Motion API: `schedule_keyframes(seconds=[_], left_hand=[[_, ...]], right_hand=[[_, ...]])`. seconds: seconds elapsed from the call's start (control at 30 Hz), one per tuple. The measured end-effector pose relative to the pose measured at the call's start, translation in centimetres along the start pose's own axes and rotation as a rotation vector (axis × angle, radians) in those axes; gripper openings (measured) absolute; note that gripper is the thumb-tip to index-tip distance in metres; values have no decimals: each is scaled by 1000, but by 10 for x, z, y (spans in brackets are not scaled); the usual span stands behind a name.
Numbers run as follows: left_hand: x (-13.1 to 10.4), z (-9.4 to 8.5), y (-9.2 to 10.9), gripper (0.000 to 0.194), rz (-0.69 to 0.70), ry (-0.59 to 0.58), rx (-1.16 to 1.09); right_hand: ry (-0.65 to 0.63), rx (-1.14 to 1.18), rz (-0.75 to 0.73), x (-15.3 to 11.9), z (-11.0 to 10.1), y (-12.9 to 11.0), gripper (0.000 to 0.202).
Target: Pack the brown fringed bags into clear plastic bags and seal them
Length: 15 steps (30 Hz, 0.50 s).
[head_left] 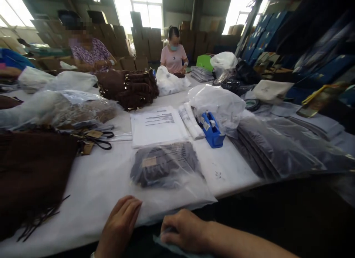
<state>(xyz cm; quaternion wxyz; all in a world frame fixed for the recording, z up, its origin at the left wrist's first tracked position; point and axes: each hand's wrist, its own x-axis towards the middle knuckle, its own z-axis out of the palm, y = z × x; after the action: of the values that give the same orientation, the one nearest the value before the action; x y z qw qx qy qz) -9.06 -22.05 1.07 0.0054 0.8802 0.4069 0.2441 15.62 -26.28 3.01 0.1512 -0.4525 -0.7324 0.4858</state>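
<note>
A clear plastic bag (191, 193) with a folded dark grey fabric item (158, 169) inside lies flat at the table's front edge. A small tan label (149, 161) shows through the plastic. My left hand (120, 223) is beside the bag's near left corner, fingers stretched out and close together, its thumb hidden. Just off the table edge, my right hand (185, 228) is curled closed around a thin, pale blue-green piece of film (172, 247). Whether that film joins the bag cannot be made out.
Brown fringed fabric bags (36, 169) lie at left, near dark straps (100, 139). Printed papers (158, 124) and a blue tape dispenser (212, 130) sit behind the bag. Bagged grey items (277, 147) are stacked right. Two people (173, 56) work across the table.
</note>
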Motion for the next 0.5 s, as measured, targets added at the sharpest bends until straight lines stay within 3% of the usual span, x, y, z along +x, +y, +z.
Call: schedule_keyframes(seconds=[0.07, 0.17, 0.23, 0.33, 0.43, 0.5], left_hand=[[3, -1, -2, 20, -48, 11, -57], [9, 3, 0, 38, 18, -115, -49], [11, 7, 2, 36, 17, -208, -83], [13, 8, 3, 13, -139, -300, -329], [17, -1, 3, 21, -341, -327, -564], [20, -9, 5, 21, -453, -246, -625]], right_hand=[[12, 12, -26, 2, -1, 0, 24], [17, 20, -121, 10, -4, -2, 23], [10, 8, -140, 13, -5, 0, 22], [-29, -3, -122, 8, -2, 5, 20], [-44, 7, -133, 0, 0, 4, 19], [-14, 28, -207, 2, -4, -1, 19]])
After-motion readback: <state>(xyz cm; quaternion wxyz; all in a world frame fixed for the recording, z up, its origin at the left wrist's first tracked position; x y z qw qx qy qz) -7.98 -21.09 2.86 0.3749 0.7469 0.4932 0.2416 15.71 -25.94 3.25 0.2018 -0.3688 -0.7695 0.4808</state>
